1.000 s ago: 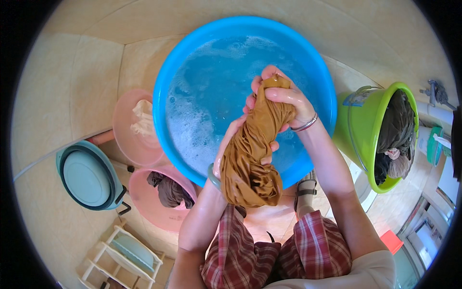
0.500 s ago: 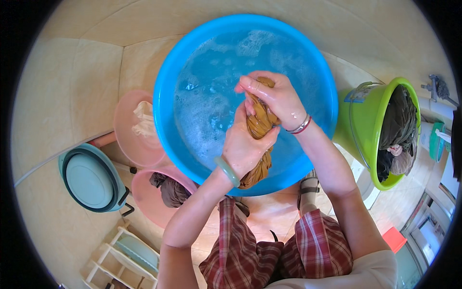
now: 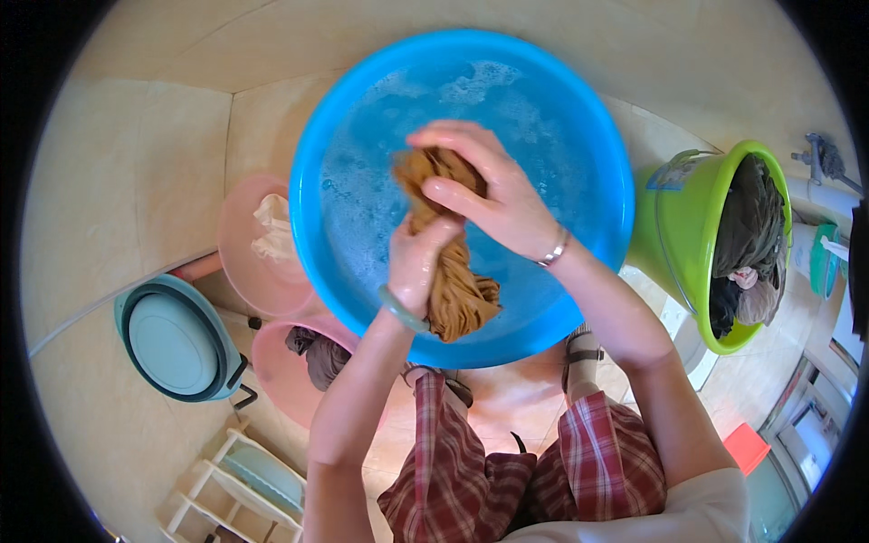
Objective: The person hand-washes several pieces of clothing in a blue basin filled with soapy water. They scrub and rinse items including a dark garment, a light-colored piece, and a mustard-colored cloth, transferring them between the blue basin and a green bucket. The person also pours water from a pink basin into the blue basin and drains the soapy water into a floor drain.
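A wet, bunched brown cloth [image 3: 457, 294] is between my two hands, above a large round blue basin [image 3: 312, 262] of sudsy water. My left hand [image 3: 416, 258], with a pale green bangle at its wrist, grips the cloth around its middle. Curled over the cloth's upper end is my right hand [image 3: 498, 195], its fingers slightly blurred; a silver bracelet circles that wrist. The cloth's lower end hangs loose in folds near the basin's front rim. Whether it is a garment I cannot tell.
A green bucket [image 3: 670, 240] of dark clothes leans at the right. At the left are a pink basin [image 3: 237, 262] with white cloth, another pink basin [image 3: 281, 389] with dark cloth, and a teal folding basin [image 3: 172, 339] by the wall. A white rack [image 3: 213, 484] stands lower left.
Both hands have moved left with the brown cloth. The right hand has shifted over the cloth's upper end, and the lower end has spread out more loosely.
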`<action>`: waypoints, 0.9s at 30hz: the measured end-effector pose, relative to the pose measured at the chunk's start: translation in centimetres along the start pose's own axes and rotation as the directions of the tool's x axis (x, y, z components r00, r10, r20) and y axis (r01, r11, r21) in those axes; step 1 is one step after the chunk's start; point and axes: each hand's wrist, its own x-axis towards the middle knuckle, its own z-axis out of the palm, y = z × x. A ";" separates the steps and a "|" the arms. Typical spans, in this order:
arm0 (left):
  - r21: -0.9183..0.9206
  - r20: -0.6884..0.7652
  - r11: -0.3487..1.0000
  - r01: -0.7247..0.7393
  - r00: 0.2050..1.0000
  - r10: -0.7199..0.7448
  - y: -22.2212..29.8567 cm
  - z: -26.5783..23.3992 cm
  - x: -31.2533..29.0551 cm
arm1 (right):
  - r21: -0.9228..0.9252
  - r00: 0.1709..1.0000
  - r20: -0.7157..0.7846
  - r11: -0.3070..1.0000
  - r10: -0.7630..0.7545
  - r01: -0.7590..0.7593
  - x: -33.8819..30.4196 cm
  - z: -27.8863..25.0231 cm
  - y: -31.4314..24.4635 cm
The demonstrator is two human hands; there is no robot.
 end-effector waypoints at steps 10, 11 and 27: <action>-0.864 0.378 0.443 0.241 0.890 0.255 2.9 0.5 -1.4 | -0.189 0.874 0.026 0.856 -0.485 0.481 -2.1 -0.4 -2.9; -0.840 0.229 0.537 0.078 0.948 0.221 3.1 1.4 -1.4 | -0.096 0.891 -0.105 0.897 -0.441 0.432 -1.8 -0.3 -1.8; 0.138 0.367 0.828 -0.543 0.805 0.467 1.2 2.7 -3.2 | 0.775 0.775 0.556 -0.525 0.299 -0.353 -7.4 3.4 4.5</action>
